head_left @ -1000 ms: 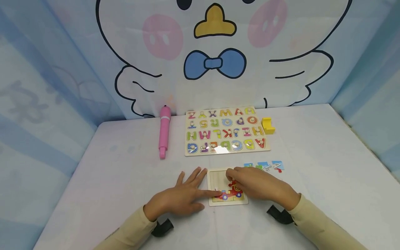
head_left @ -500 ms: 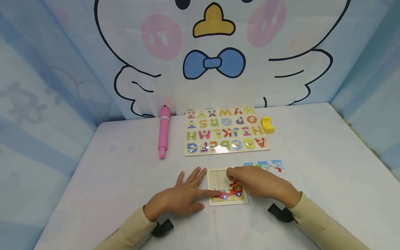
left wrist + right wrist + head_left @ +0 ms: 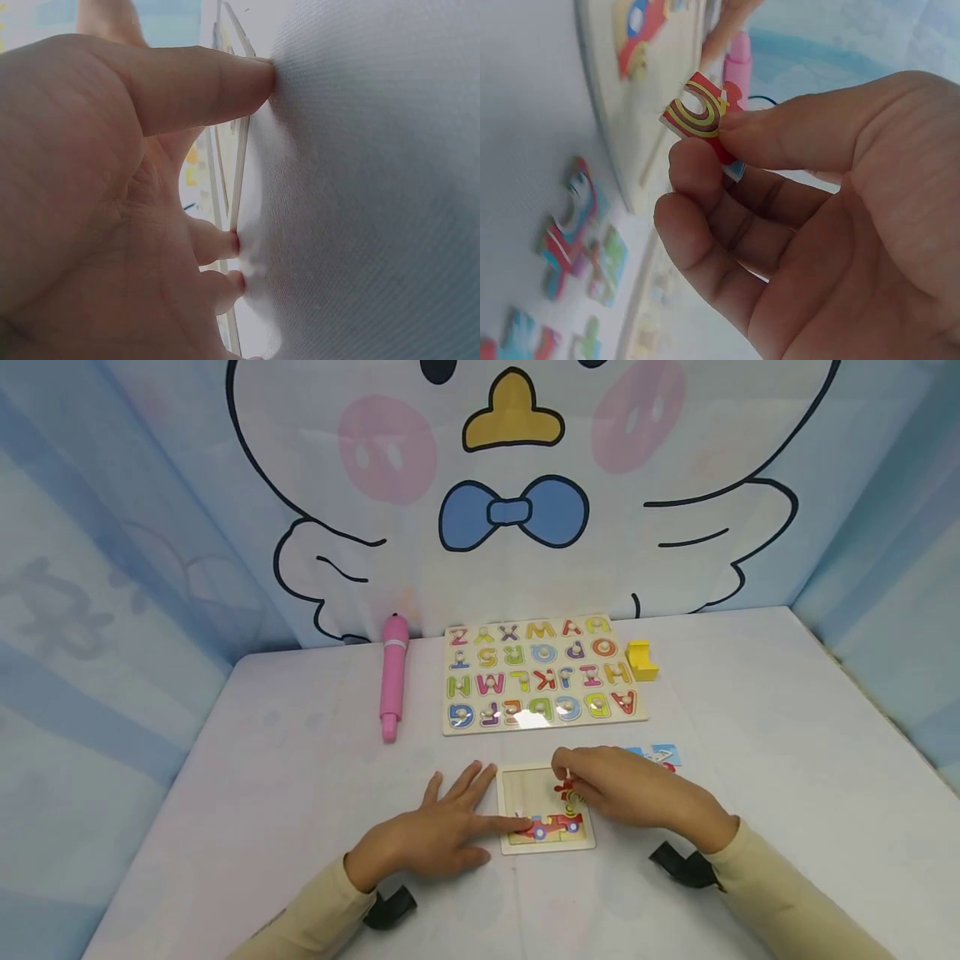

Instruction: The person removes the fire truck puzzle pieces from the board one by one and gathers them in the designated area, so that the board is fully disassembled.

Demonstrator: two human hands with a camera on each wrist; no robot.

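My right hand [image 3: 637, 789] pinches a red jigsaw piece [image 3: 697, 112] with yellow stripes between thumb and fingers. In the right wrist view that piece is tilted and held clear of the puzzle tray [image 3: 604, 97]. The wooden tray [image 3: 525, 787] lies flat in front of me, with joined pieces forming a red car [image 3: 557, 827] along its near side. My left hand [image 3: 435, 835] is spread palm down at the tray's left. Its index finger rests on the car's left end, while the thumb and other fingertips touch the cloth or the tray's edge.
Several loose jigsaw pieces [image 3: 665, 755] lie beyond the tray, partly behind my right hand. Farther back are a wooden alphabet board [image 3: 498, 724], a pink pen-shaped toy [image 3: 393, 681] and a yellow block [image 3: 641, 662]. A printed curtain hangs behind the white-covered table [image 3: 300, 760].
My right hand has shifted a little to the right and away from me, lifting the striped piece off the car. Now it covers more of the loose pieces. The left hand stays put.
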